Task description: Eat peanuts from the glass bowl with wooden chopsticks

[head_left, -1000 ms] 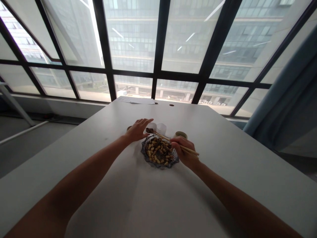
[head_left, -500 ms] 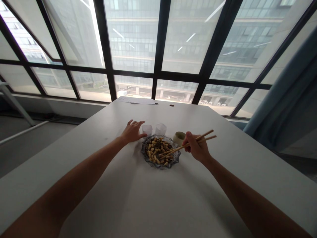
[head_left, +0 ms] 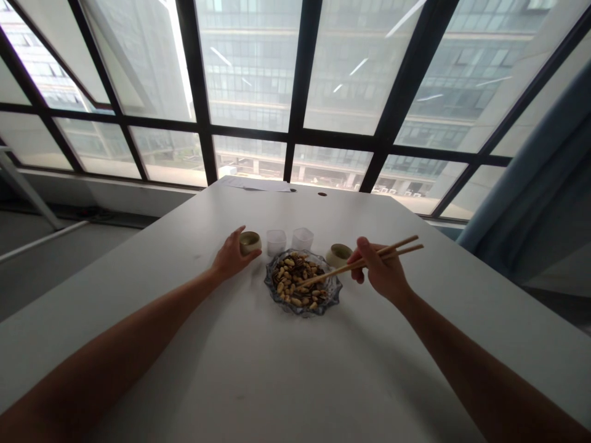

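Observation:
My left hand (head_left: 232, 253) is wrapped round the side of a small pale green cup (head_left: 250, 242) on the table, thumb at its front. My right hand (head_left: 379, 268) holds a pair of wooden chopsticks (head_left: 341, 269), their tips down among peanuts and darker seeds (head_left: 295, 284) in a scalloped glass bowl (head_left: 336, 296). A second pale green cup (head_left: 338, 254) stands between that bowl and my right hand. Two clear plastic cups (head_left: 276, 242) (head_left: 302, 239) stand side by side just behind the bowl.
The white table (head_left: 295, 381) reaches to the window. Papers (head_left: 265, 185) lie at its far edge beside two round holes. A blue curtain (head_left: 530, 166) hangs at the right, and a white metal frame (head_left: 30, 187) stands at the left.
My left hand has moved left and closed round the left green cup, which now shows. My right hand has shifted slightly right and down with the chopsticks.

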{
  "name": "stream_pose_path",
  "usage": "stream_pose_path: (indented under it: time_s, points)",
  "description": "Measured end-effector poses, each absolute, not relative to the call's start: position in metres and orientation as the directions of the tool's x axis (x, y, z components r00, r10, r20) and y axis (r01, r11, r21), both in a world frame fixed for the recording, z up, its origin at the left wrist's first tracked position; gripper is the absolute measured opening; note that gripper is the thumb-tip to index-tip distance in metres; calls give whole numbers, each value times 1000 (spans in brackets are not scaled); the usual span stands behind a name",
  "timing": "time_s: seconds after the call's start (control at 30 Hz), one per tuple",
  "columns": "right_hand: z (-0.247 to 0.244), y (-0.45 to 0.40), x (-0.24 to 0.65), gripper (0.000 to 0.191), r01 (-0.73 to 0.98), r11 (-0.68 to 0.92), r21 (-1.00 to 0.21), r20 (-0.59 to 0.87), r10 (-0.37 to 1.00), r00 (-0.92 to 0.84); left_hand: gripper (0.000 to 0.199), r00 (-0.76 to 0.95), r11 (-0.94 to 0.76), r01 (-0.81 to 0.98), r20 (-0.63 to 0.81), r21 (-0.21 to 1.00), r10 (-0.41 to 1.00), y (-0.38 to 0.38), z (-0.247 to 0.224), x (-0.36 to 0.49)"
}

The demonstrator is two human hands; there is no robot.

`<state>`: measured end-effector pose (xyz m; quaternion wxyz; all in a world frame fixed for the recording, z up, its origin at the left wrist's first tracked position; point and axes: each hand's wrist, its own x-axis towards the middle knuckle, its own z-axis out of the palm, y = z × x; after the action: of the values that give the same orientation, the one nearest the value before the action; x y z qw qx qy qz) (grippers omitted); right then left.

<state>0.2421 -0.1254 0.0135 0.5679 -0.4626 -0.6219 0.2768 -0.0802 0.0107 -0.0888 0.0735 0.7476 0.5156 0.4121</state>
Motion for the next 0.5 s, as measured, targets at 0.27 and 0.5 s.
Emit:
stream_pose_path:
  time_s: [0.27, 0.5]
  points:
    - [4, -126, 232, 50, 304, 335, -892, 300, 941, -156, 88, 103, -380, 688, 435, 618, 895, 7, -84, -80]
    - [8, -124, 242, 48, 370, 377, -849, 392, 919, -36, 87, 109, -377, 687, 425, 621, 899, 8, -84, -81]
